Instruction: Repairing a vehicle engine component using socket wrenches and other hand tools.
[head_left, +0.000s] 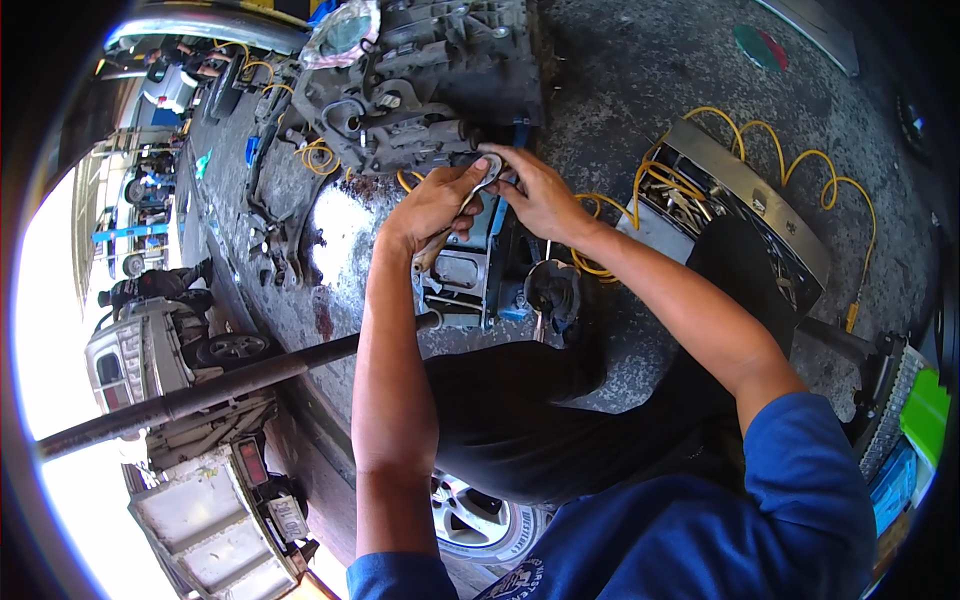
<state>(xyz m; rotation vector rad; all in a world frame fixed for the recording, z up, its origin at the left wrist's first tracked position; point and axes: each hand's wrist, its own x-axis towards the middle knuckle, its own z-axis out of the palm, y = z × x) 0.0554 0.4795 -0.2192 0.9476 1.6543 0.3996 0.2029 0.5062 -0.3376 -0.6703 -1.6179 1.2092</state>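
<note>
My left hand [435, 208] is closed around a slim metal tool [490, 170], possibly a wrench, with its rounded end by my thumb. My right hand [535, 195] has its fingers bent at that rounded end, touching it; whether they also grip something behind it is hidden. Just above is a large greasy cast-metal housing [420, 70] with arms and fittings. Below my hands stands a blue and silver metal frame, perhaps a jack [458, 270]. A dark rounded part [550, 300] lies to its right.
An open metal toolbox [750, 200] with coiled yellow hose [828, 165] sits at right. Loose dark parts [275, 240] lie left on the stained floor [620, 80]. A long bar [200, 395] crosses lower left. Beyond are vehicles [150, 365] and other people [150, 290].
</note>
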